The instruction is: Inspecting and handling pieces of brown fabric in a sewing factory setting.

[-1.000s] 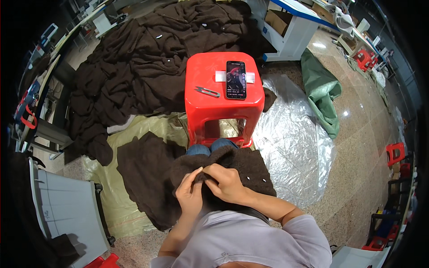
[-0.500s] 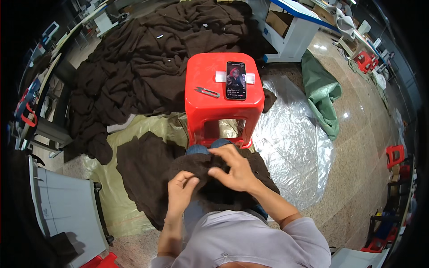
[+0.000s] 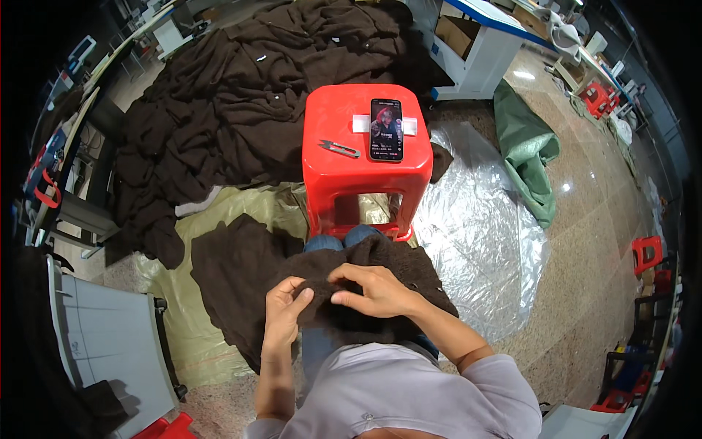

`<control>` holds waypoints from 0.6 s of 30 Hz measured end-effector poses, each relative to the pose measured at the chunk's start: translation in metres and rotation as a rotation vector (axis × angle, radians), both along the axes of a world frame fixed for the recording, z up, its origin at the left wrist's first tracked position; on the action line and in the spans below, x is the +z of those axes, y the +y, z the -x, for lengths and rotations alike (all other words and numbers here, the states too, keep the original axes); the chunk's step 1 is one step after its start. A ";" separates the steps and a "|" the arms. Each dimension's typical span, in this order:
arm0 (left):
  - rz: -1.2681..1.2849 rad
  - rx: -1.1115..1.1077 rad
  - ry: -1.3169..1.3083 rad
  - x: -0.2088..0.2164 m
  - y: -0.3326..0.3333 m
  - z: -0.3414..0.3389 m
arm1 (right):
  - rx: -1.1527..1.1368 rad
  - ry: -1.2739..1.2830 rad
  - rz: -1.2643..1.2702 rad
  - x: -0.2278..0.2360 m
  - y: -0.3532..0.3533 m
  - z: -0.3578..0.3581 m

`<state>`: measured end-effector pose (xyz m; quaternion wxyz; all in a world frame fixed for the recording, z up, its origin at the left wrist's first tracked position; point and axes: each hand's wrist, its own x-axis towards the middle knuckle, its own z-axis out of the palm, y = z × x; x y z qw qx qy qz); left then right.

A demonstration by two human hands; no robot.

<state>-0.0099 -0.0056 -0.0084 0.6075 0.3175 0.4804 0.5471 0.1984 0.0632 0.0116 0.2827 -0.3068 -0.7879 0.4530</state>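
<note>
A dark brown fuzzy garment (image 3: 387,256) lies bunched across my lap, its folds spilling over both sides of my knees. My left hand (image 3: 284,311) pinches an edge of it between thumb and fingers. To the right, my right hand (image 3: 373,291) rests against the cloth, thumb and forefinger apart with brown fabric showing in the gap. Whether a needle or thread is in its fingers is too small to make out. Beyond my knees stands a red plastic stool (image 3: 329,110), carrying thread snips (image 3: 339,149) and a lit phone (image 3: 386,130).
A large heap of brown garments (image 3: 219,102) covers the floor behind and left of the stool. Yellowish plastic sheeting (image 3: 197,344) and clear sheeting (image 3: 475,241) lie beneath. A green sack (image 3: 523,154) is at right; a pale cabinet (image 3: 110,344) on casters stands at left.
My right hand has come down and slightly left, closer to my left hand. My left hand has shifted a little left, and the cloth on my lap has bunched up at the right.
</note>
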 end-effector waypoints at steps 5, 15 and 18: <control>0.104 -0.084 0.120 0.009 0.002 -0.004 | 0.057 -0.001 -0.004 -0.008 0.003 0.001; 0.054 -0.097 0.246 0.013 0.003 -0.004 | 0.127 0.101 0.085 -0.009 0.004 0.004; 0.142 -0.152 0.355 0.017 0.003 -0.005 | 0.011 0.074 -0.012 -0.011 0.003 0.006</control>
